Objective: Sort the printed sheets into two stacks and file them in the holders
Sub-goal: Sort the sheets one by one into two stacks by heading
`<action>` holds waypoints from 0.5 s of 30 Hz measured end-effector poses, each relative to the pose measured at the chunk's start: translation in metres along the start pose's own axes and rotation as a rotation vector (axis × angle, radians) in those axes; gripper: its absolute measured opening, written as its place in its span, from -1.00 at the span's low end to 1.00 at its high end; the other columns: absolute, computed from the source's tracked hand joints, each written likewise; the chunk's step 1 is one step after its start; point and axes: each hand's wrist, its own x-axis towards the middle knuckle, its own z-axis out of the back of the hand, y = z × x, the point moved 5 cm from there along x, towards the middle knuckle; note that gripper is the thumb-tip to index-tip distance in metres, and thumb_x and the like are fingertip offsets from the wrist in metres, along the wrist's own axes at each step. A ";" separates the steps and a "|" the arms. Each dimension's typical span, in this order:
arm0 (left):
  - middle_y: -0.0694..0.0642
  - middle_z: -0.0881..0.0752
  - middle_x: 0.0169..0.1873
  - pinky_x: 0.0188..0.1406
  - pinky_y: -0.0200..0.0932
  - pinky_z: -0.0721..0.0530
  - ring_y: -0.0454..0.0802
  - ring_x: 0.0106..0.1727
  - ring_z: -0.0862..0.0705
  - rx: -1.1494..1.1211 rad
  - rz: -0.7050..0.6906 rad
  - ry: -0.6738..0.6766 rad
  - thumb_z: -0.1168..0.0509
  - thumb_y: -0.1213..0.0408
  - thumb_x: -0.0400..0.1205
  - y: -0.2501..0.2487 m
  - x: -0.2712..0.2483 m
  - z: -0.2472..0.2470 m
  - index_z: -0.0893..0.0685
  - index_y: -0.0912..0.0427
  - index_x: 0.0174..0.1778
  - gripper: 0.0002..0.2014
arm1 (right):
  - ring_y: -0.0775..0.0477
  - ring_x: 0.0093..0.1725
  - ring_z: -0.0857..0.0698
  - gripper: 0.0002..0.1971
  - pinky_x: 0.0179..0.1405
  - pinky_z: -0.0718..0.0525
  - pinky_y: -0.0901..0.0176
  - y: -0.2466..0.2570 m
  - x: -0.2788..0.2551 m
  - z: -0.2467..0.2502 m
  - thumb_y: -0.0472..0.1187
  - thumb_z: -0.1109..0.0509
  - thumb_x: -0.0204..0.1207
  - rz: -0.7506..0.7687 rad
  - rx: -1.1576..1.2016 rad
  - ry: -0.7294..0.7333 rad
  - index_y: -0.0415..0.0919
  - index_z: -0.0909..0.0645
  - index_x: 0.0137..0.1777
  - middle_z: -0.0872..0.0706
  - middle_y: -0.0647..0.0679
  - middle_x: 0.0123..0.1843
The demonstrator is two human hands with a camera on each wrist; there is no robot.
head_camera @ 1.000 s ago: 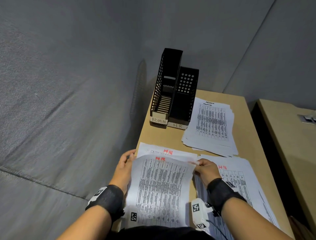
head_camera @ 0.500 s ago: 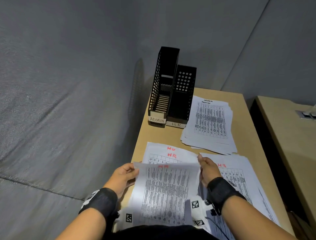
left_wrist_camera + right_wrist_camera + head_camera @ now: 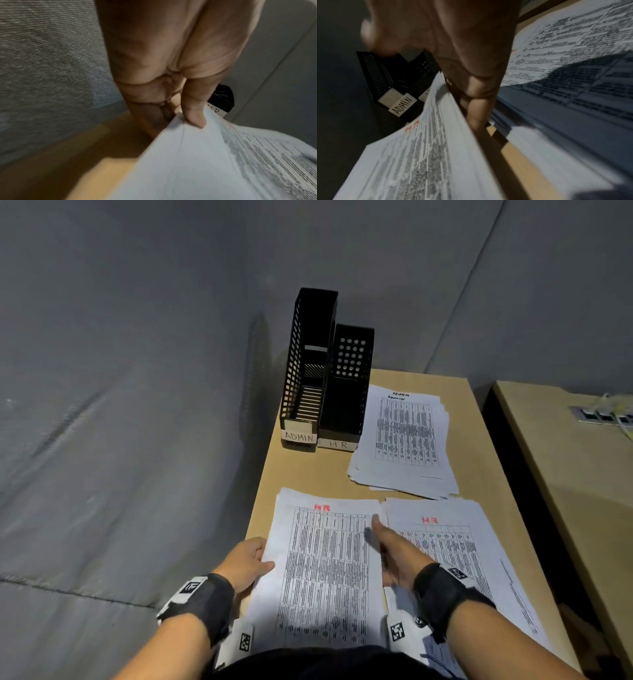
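Observation:
A stack of printed sheets headed HR (image 3: 325, 570) lies at the desk's near left. My left hand (image 3: 251, 558) pinches its left edge, thumb (image 3: 193, 116) on top of the paper (image 3: 197, 162). My right hand (image 3: 394, 546) stands edge-on with straight fingers against the stack's right edge (image 3: 436, 135). A second HR pile (image 3: 448, 546) lies just to the right. The ADMIN stack (image 3: 406, 440) sits further back. Two black holders stand at the far left, labelled ADMIN (image 3: 308, 371) and HR (image 3: 347, 392), both without paper.
The desk (image 3: 308, 470) has a bare strip between the holders and the near stacks. A grey fabric wall (image 3: 137, 405) runs along its left side. A second desk (image 3: 582, 491) stands to the right across a dark gap.
The HR sheet held up in both hands has come down flat onto the left stack. My right hand has let go of it and now lies straight against the stack's right edge.

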 end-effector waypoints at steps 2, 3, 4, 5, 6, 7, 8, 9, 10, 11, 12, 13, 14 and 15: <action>0.03 -0.76 -0.31 -0.28 -0.20 -0.55 -0.03 -0.31 -0.63 0.004 -0.040 -0.031 -0.30 0.64 0.57 -0.018 -0.001 0.001 -0.62 0.32 -0.10 -0.85 | 0.12 -0.37 -0.66 -0.46 -0.43 -0.67 0.22 0.008 -0.010 0.006 -0.04 -0.53 0.46 0.102 -0.163 -0.055 -0.25 -0.50 0.36 -0.75 -0.01 -0.08; 0.02 -0.73 -0.38 -0.35 -0.21 -0.53 -0.07 -0.41 -0.59 0.003 -0.046 -0.040 -0.30 0.63 0.57 -0.029 -0.001 0.000 -0.60 0.29 -0.17 -0.84 | 0.15 -0.38 -0.69 -0.61 -0.39 -0.65 0.23 0.012 -0.013 0.015 -0.23 -0.51 0.48 0.176 -0.199 -0.108 -0.30 -0.58 0.28 -0.78 0.02 -0.16; 0.09 -0.70 -0.38 -0.37 -0.20 -0.51 -0.06 -0.44 -0.57 -0.016 -0.057 -0.037 -0.31 0.61 0.57 -0.039 0.002 -0.004 -0.58 0.30 -0.18 -0.86 | 0.18 -0.40 -0.69 -0.73 -0.36 -0.64 0.28 0.019 -0.017 0.024 -0.33 -0.48 0.49 0.246 -0.212 -0.192 -0.32 -0.65 0.18 -0.78 0.08 -0.26; 0.16 -0.66 -0.35 -0.37 -0.20 -0.49 -0.01 -0.43 -0.55 -0.013 -0.067 -0.024 -0.33 0.57 0.57 -0.049 0.004 -0.010 -0.57 0.32 -0.16 -0.90 | 0.18 -0.49 -0.64 -0.89 -0.42 -0.58 0.30 0.022 -0.017 0.037 -0.34 -0.46 0.50 0.294 -0.202 -0.267 -0.30 -0.69 0.00 -0.72 0.13 -0.43; 0.19 -0.59 -0.38 -0.38 -0.21 -0.44 -0.01 -0.42 -0.51 0.020 -0.077 -0.018 -0.36 0.52 0.56 -0.059 0.006 -0.020 -0.54 0.33 -0.18 -0.89 | 0.10 -0.59 -0.54 -0.89 -0.48 -0.49 0.27 0.030 -0.023 0.048 -0.29 -0.47 0.51 0.340 -0.178 -0.372 -0.24 -0.63 -0.22 -0.58 0.13 -0.59; 0.16 -0.53 -0.44 -0.43 -0.23 -0.41 -0.03 -0.46 -0.48 0.069 -0.080 -0.013 -0.38 0.49 0.55 -0.069 0.007 -0.034 -0.51 0.31 -0.24 -0.84 | -0.01 -0.62 -0.42 -0.71 -0.45 -0.39 0.25 0.029 -0.020 0.067 -0.22 -0.48 0.49 0.348 -0.156 -0.492 -0.19 -0.49 -0.39 -0.43 0.07 -0.65; 0.11 -0.52 -0.50 -0.49 -0.26 -0.43 -0.03 -0.51 -0.48 0.108 -0.074 -0.005 -0.40 0.47 0.55 -0.076 0.009 -0.051 -0.47 0.26 -0.30 -0.78 | -0.04 -0.57 -0.34 -0.61 -0.37 -0.33 0.20 0.028 -0.025 0.083 -0.15 -0.50 0.46 0.325 -0.105 -0.603 -0.15 -0.36 -0.46 -0.33 0.02 -0.63; 0.08 -0.54 -0.52 -0.52 -0.26 -0.52 -0.03 -0.55 -0.52 0.118 -0.045 0.032 -0.40 0.48 0.54 -0.083 0.009 -0.072 -0.45 0.23 -0.33 -0.76 | -0.05 -0.50 -0.34 -0.58 -0.33 -0.31 0.14 0.026 -0.027 0.101 -0.08 -0.51 0.42 0.308 -0.082 -0.708 -0.11 -0.32 -0.48 -0.32 -0.02 -0.59; 0.11 -0.57 -0.51 -0.53 -0.20 -0.61 0.02 -0.55 -0.59 0.115 -0.005 0.075 -0.39 0.49 0.54 -0.085 0.010 -0.094 -0.45 0.23 -0.34 -0.75 | -0.09 -0.42 -0.42 -0.62 -0.31 -0.36 0.11 0.025 -0.033 0.117 -0.03 -0.50 0.40 0.308 -0.111 -0.806 -0.10 -0.38 -0.47 -0.40 -0.05 -0.52; 0.14 -0.59 -0.50 -0.52 -0.13 -0.68 0.08 -0.53 -0.62 0.119 0.022 0.109 -0.38 0.50 0.53 -0.086 0.010 -0.117 -0.44 0.22 -0.36 -0.74 | -0.13 -0.30 -0.54 -0.70 -0.23 -0.48 0.08 0.023 -0.039 0.131 0.01 -0.50 0.40 0.248 -0.213 -0.880 -0.14 -0.53 -0.39 -0.53 -0.13 -0.40; 0.17 -0.58 -0.50 -0.47 -0.06 -0.69 0.11 -0.52 -0.62 0.145 0.033 0.100 -0.38 0.50 0.52 -0.086 0.011 -0.135 -0.41 0.19 -0.40 -0.71 | -0.18 -0.12 -0.63 -0.72 -0.04 -0.57 0.06 0.019 -0.043 0.145 0.04 -0.49 0.42 0.179 -0.317 -0.926 -0.20 -0.66 -0.21 -0.63 -0.22 -0.20; 0.19 -0.56 -0.49 -0.44 -0.01 -0.68 0.13 -0.50 -0.61 0.191 0.027 0.086 -0.38 0.48 0.49 -0.086 0.013 -0.149 -0.39 0.16 -0.44 -0.69 | -0.26 0.05 -0.65 -0.63 0.13 -0.60 0.02 0.012 -0.045 0.159 0.09 -0.48 0.42 0.106 -0.401 -0.961 -0.23 -0.71 -0.02 -0.67 -0.27 0.02; 0.19 -0.56 -0.47 -0.41 0.01 -0.65 0.13 -0.48 -0.60 0.239 0.015 0.071 -0.38 0.45 0.47 -0.088 0.014 -0.162 -0.38 0.13 -0.46 -0.68 | -0.33 0.13 -0.62 -0.58 0.21 -0.60 -0.04 0.007 -0.050 0.170 0.15 -0.46 0.41 0.047 -0.482 -0.989 -0.19 -0.71 0.05 -0.64 -0.29 0.17; 0.18 -0.59 -0.42 -0.37 0.00 -0.64 0.12 -0.43 -0.60 0.280 -0.002 0.060 -0.39 0.41 0.46 -0.090 0.015 -0.171 -0.40 0.10 -0.47 -0.70 | -0.38 0.16 -0.59 -0.57 0.23 -0.60 -0.10 0.003 -0.056 0.178 0.20 -0.45 0.40 0.006 -0.536 -1.009 -0.14 -0.70 0.05 -0.59 -0.29 0.24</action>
